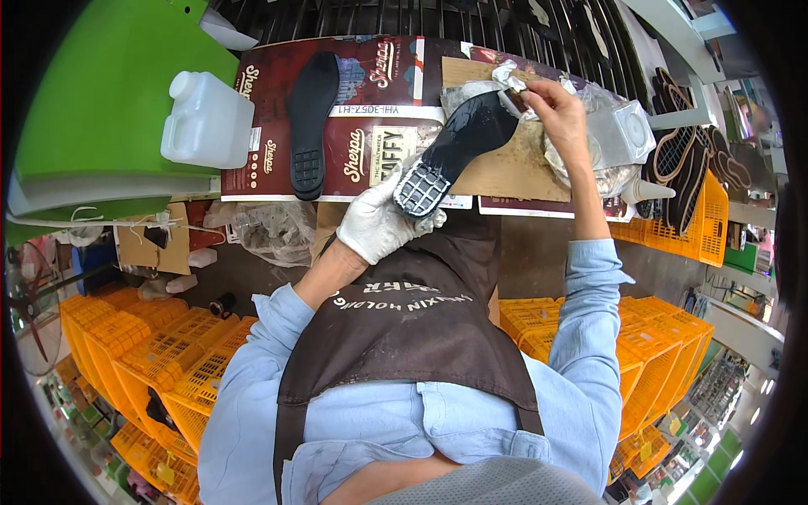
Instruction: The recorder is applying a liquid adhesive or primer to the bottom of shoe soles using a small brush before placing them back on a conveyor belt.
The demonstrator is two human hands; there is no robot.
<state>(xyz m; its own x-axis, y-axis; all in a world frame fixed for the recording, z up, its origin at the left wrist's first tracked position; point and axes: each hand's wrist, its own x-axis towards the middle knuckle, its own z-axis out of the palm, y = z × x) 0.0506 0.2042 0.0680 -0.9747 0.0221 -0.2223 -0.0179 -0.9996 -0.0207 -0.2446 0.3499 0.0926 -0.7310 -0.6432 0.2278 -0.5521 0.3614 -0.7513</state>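
My left hand (373, 220), in a white glove, grips a black shoe sole (470, 136) by its heel end. The sole is tilted, its toe up and to the right, and its heel grid is lined with white. At the toe, my bare right hand (557, 119) has its fingers pinched together. A crumpled white piece (507, 76) shows just past the fingertips; what exactly they hold is too small to tell. Left of these, a second black sole (313, 122) lies on the printed maroon cardboard (269, 93) covering the work surface.
A translucent white jug (208, 130) stands at the left, beside a green panel (109, 93). To the right are a clear plastic container (621, 133), a white nozzle (650, 192) and several hanging soles (680, 160). Orange crates (189, 345) are stacked on both sides of me.
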